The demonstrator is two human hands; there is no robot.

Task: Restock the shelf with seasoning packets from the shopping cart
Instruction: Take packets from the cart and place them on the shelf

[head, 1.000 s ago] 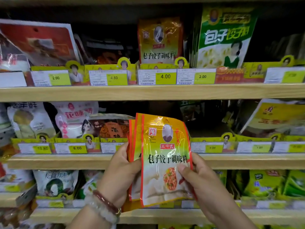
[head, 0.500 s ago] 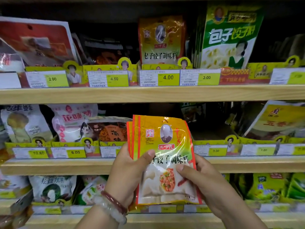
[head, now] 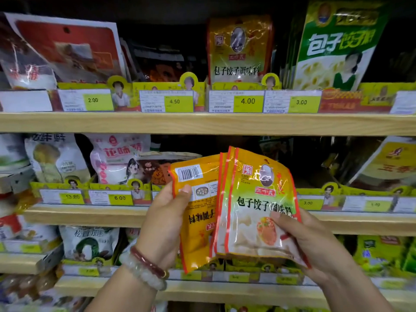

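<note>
In front of the middle shelf [head: 90,216], I'm pinching a flipped packet [head: 198,212] in my left hand [head: 166,221], my right hand [head: 308,242] gripping the rest [head: 254,206]; I'm turning it face-forward before shelving.

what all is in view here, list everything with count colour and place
held seasoning packets: several, orange-yellow with red edges, fanned in both hands before the middle shelf; leftmost one shows its barcode back
matching packet: at least one, orange-gold, top shelf, above the 4.00 tag
green pouch: one in front, green and white, top shelf right
red-and-white pack: one, top shelf left
pink-and-white bag: one, middle shelf left
price tags: many, white and yellow-green, along shelf edges
wooden shelves: four levels visible, light wood
bracelets: two, red and pale, left wrist
left hand: holds the reversed packet
right hand: holds the front-facing packets
</note>
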